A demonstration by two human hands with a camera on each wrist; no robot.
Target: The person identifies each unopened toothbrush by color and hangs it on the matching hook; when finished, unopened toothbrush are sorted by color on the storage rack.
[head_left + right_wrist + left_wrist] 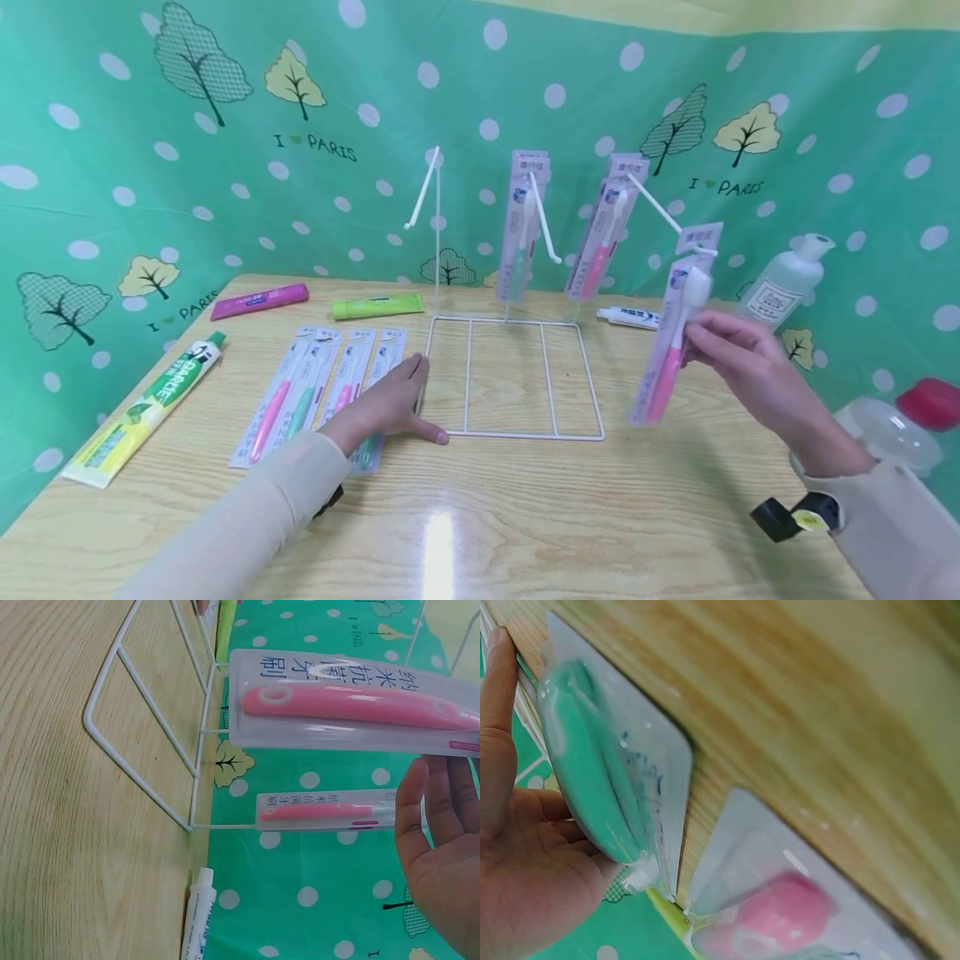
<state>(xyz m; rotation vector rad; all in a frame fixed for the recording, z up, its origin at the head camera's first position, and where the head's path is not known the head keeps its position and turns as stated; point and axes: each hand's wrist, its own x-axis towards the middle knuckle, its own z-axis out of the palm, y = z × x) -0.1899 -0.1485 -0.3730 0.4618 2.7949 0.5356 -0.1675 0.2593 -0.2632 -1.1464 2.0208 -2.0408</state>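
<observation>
A white wire rack (pixel 517 375) stands mid-table with three slanted hooks. Packed toothbrushes hang on its middle hook (pixel 521 225) and its right hook (pixel 603 233). My right hand (pixel 696 337) pinches a pink toothbrush pack (pixel 671 342), holding it upright at the tip of the right hook; in the right wrist view the pack (pixel 352 705) lies across the fingers (pixel 442 847). My left hand (pixel 412 396) rests flat on the table against the rack's left base wire, partly over one of several toothbrush packs (pixel 315 392). The left wrist view shows a green pack (pixel 592 765) beside the palm (pixel 517 862).
Toothpaste tubes lie around: a green-and-white one (pixel 142 408) at the left edge, magenta (pixel 258 302) and green (pixel 377 307) at the back, white (pixel 630 317) behind the rack. A white bottle (pixel 787 279) and a red-lidded clear container (pixel 900 425) stand at the right.
</observation>
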